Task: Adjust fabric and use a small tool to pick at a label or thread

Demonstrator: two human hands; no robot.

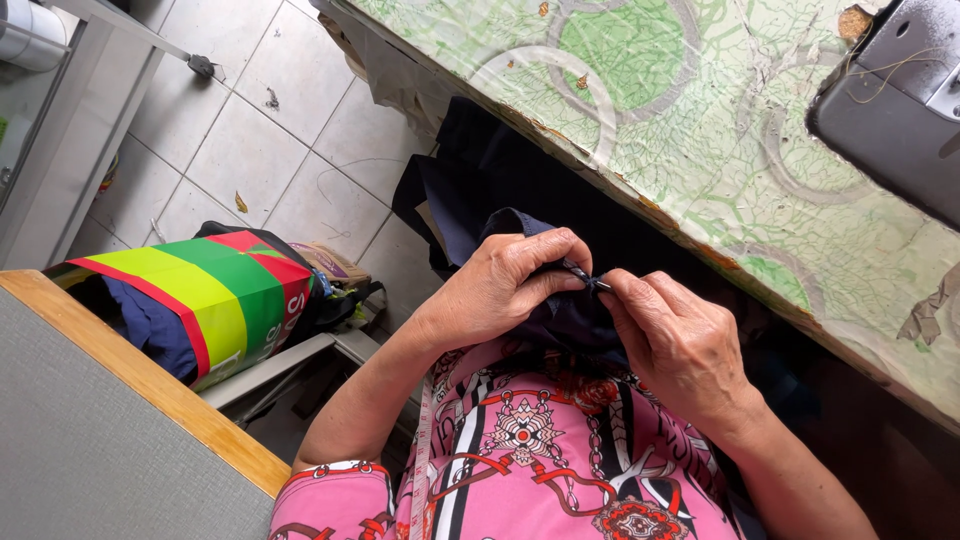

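Note:
My left hand (505, 285) and my right hand (680, 340) meet over my lap, both pinching a piece of dark navy fabric (560, 315). Between the fingertips shows a short dark zipper or seam edge (585, 277). More of the navy cloth (470, 190) trails from my lap down under the table edge. I wear a pink patterned garment (530, 460), and a measuring tape (420, 470) hangs down its front.
A table with a worn green patterned cover (720, 130) runs along the right. A dark sewing machine (895, 100) sits at its upper right. On the left stand a wood-edged grey board (100, 420) and a bright striped bag (210, 295) of cloth on the tiled floor (250, 140).

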